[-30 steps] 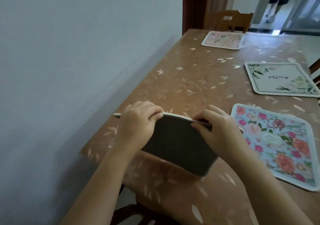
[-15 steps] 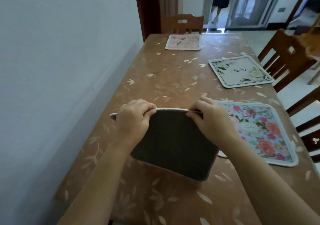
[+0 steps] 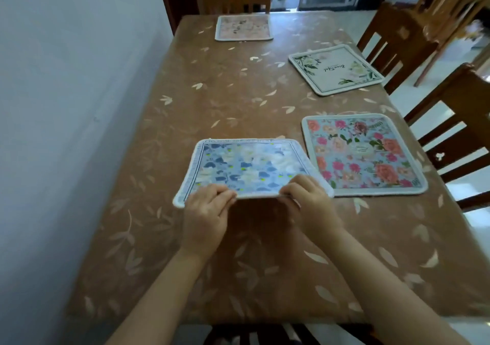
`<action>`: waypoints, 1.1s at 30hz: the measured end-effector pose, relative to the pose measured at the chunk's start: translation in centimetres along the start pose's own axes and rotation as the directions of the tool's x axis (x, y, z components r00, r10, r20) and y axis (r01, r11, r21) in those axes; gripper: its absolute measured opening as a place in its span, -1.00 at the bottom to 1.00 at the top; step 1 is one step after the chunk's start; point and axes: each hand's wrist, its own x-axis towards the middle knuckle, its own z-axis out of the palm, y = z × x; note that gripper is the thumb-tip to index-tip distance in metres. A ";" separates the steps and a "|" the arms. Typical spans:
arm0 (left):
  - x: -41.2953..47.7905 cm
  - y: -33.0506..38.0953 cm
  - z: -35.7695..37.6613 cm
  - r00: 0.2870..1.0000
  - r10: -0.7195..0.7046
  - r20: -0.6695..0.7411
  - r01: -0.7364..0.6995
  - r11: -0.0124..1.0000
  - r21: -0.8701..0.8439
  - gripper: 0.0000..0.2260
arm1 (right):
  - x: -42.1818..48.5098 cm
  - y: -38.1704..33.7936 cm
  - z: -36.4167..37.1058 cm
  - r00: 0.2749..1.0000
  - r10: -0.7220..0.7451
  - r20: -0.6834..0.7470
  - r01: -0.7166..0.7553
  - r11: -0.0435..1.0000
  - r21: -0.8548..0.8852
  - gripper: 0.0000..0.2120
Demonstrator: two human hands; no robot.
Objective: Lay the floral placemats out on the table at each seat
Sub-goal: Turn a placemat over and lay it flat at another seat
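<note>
- Flipped over since a moment ago, the blue mat [image 3: 246, 167] now shows its flowers, not its dark back.
- Both arms reach forward over the table [image 3: 238, 92].
- Left hand [image 3: 206, 217] and right hand [image 3: 310, 204] pinch the mat's near edge, fingers on top.
- That edge is lifted a little; the far edge, beyond the fingers, lies on the table.
- Just right of the right fingers lies the pink rose mat [image 3: 360, 153].
- Farther away lie the white mat [image 3: 335, 69] and the pale pink mat [image 3: 244, 27].
</note>
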 end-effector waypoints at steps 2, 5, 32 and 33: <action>-3.7 -1.5 1.7 0.988 -0.035 0.152 0.039 0.999 -0.022 -0.96 | -3.6 0.8 2.9 0.979 0.124 0.164 -0.134 0.990 0.050 -0.90; -7.7 -2.8 3.3 0.953 -0.070 0.294 0.086 0.995 -0.041 -0.90 | -7.6 1.5 5.8 0.933 0.220 0.285 -0.240 0.970 0.036 -0.88; -12.1 -4.3 3.9 0.883 -0.205 0.422 0.214 0.977 0.027 -0.85 | -10.8 1.2 8.0 0.883 0.270 0.383 -0.223 0.961 -0.162 -0.98; -12.1 -4.4 3.9 0.883 -0.202 0.424 0.211 0.977 0.028 -0.85 | -10.7 1.2 8.0 0.879 0.275 0.389 -0.229 0.960 -0.162 -0.97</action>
